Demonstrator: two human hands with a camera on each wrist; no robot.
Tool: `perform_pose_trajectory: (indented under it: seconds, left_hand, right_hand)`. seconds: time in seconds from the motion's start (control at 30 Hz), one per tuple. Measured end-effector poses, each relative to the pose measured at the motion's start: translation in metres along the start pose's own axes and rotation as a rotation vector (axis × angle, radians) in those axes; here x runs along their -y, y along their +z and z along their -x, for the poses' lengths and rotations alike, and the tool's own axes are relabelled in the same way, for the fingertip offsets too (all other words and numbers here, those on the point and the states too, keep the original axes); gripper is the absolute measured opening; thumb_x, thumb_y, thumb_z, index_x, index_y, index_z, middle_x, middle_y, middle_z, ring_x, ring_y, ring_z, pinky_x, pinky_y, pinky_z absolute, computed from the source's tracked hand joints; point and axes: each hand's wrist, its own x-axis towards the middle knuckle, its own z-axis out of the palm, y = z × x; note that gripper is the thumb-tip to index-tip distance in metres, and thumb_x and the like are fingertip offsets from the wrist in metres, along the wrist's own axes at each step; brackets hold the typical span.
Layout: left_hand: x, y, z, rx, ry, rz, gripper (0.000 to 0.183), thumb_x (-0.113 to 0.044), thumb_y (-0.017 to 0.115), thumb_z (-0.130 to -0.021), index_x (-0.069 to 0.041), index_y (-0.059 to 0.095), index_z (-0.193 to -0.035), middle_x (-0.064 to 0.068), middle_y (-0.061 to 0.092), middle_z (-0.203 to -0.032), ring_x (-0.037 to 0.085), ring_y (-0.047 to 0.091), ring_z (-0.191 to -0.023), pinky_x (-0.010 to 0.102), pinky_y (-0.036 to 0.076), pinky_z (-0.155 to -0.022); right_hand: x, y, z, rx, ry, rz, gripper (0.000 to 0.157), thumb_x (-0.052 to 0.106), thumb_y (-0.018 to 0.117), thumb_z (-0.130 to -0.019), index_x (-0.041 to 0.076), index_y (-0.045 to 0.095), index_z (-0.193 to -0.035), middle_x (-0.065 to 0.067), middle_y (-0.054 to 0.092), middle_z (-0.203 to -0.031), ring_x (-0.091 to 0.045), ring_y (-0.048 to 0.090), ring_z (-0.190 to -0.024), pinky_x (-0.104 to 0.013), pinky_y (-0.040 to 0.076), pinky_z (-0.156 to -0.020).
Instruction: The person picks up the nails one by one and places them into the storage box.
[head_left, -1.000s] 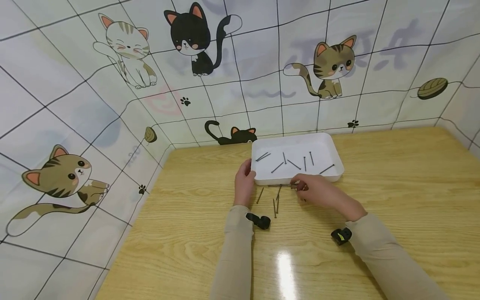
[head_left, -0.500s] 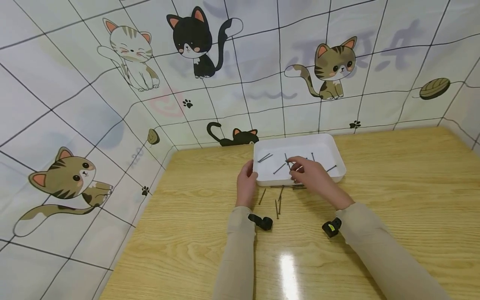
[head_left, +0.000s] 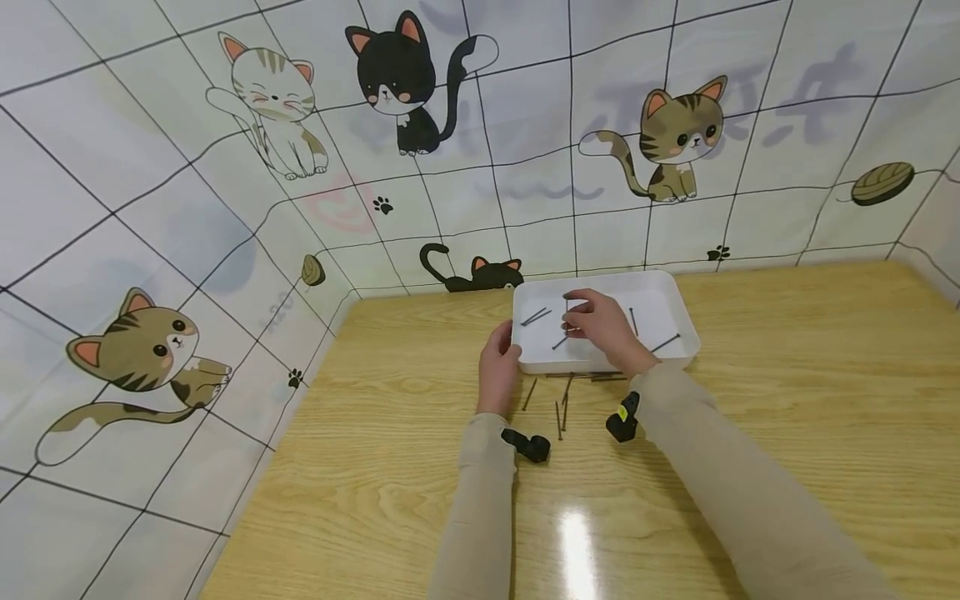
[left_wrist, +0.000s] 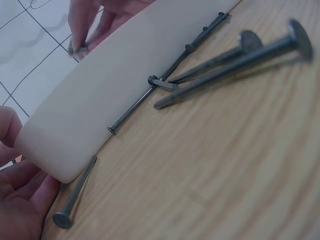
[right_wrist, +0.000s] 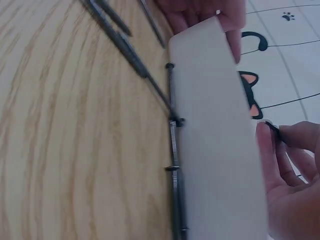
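Note:
A white plastic tray (head_left: pixel 660 290) holds several scattered nails, such as the pair of nails (head_left: pixel 536 317) at its left. My left hand (head_left: pixel 498 371) grips the tray's left end near the front corner, fingers along the outside and thumb at the rim. Above the tray's inside, my right hand (head_left: pixel 602 325) pinches a nail (head_left: pixel 567 305) between thumb and fingertips. In the right wrist view only a short dark piece of this nail (right_wrist: pixel 273 127) shows. My right hand hides part of the tray's floor. Several loose nails (left_wrist: pixel 135 112) lie on the table along the tray's front wall.
More nails (head_left: pixel 565 412) lie on the wooden table (head_left: pixel 360 450) in front of the tray, between my forearms. Behind the table stands a wall covering (head_left: pixel 525 183) printed with cats and grid lines. A black wrist camera (head_left: pixel 534 447) sits on each sleeve.
My right hand has moved from the nails at the tray's front wall up and leftward over the tray, carrying a nail. My left hand keeps its grip on the tray.

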Motion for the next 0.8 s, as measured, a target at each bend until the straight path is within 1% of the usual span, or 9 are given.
perform_pose_trajectory:
  seconds: [0.13,0.2,0.27,0.33,0.43,0.6,0.7,0.8]
  left_hand:
    - [0.0,0.001,0.0,-0.002,-0.014,-0.005,0.047,-0.009,0.043,-0.085,-0.013,0.046,-0.131,0.002,0.047,-0.13,0.015,0.043,-0.117,0.036,0.034,-0.095]
    - [0.001,0.001,0.0,-0.004,-0.022,-0.013,0.047,-0.01,0.044,-0.085,-0.015,0.046,-0.131,0.0,0.047,-0.13,0.014,0.043,-0.117,0.035,0.034,-0.095]
    - [0.001,0.001,0.0,-0.009,-0.02,-0.014,0.047,-0.01,0.044,-0.085,-0.015,0.046,-0.131,0.0,0.047,-0.13,0.013,0.043,-0.117,0.034,0.034,-0.095]
    - [0.001,0.0,0.001,-0.012,-0.013,-0.008,0.047,-0.01,0.043,-0.085,-0.015,0.046,-0.131,0.001,0.048,-0.13,0.014,0.043,-0.117,0.035,0.034,-0.095]
    - [0.001,-0.001,0.002,-0.01,-0.003,0.006,0.047,-0.009,0.043,-0.085,-0.013,0.046,-0.131,0.003,0.048,-0.129,0.017,0.044,-0.116,0.035,0.034,-0.095]
    - [-0.001,-0.002,0.002,0.009,-0.006,0.014,0.046,-0.008,0.043,-0.086,-0.012,0.045,-0.131,0.004,0.047,-0.13,0.019,0.043,-0.117,0.036,0.033,-0.095]
    - [-0.007,-0.003,0.004,0.019,-0.012,0.031,0.045,-0.006,0.043,-0.086,-0.01,0.045,-0.131,0.007,0.046,-0.131,0.022,0.042,-0.118,0.037,0.032,-0.096]
    - [-0.018,-0.005,0.01,0.024,-0.015,0.035,0.046,-0.003,0.043,-0.086,-0.008,0.045,-0.131,0.009,0.046,-0.131,0.025,0.041,-0.119,0.038,0.033,-0.095]
  right_hand:
    - [-0.009,0.003,-0.007,-0.051,0.041,-0.083,0.044,0.004,0.048,-0.089,0.005,0.04,-0.132,-0.027,0.049,-0.111,-0.039,0.053,-0.099,-0.042,0.046,-0.082]
    - [-0.013,0.003,-0.009,-0.077,0.052,-0.091,0.044,0.004,0.048,-0.089,0.005,0.04,-0.132,-0.026,0.049,-0.111,-0.038,0.054,-0.098,-0.041,0.046,-0.08]
    - [-0.016,0.004,-0.012,-0.1,0.067,-0.077,0.043,0.004,0.049,-0.089,0.006,0.041,-0.131,-0.024,0.05,-0.108,-0.037,0.056,-0.095,-0.04,0.048,-0.078]
    - [-0.018,0.004,-0.014,-0.111,0.076,-0.045,0.043,0.005,0.049,-0.088,0.005,0.042,-0.13,-0.023,0.051,-0.107,-0.036,0.057,-0.093,-0.04,0.048,-0.077]
    - [-0.021,0.004,-0.016,-0.124,0.093,0.031,0.043,0.006,0.05,-0.087,0.005,0.043,-0.129,-0.02,0.053,-0.104,-0.034,0.059,-0.089,-0.038,0.049,-0.075]
    - [-0.023,0.005,-0.016,-0.142,0.094,0.139,0.042,0.005,0.048,-0.086,0.003,0.044,-0.128,-0.017,0.053,-0.104,-0.031,0.06,-0.087,-0.036,0.05,-0.073]
    - [-0.023,0.005,-0.015,-0.138,0.098,0.212,0.039,0.006,0.048,-0.086,0.002,0.046,-0.126,-0.016,0.054,-0.106,-0.03,0.059,-0.086,-0.035,0.049,-0.071]
    - [-0.024,0.006,-0.015,-0.122,0.105,0.279,0.037,0.007,0.047,-0.086,0.002,0.049,-0.123,-0.015,0.055,-0.105,-0.028,0.058,-0.083,-0.033,0.047,-0.066]
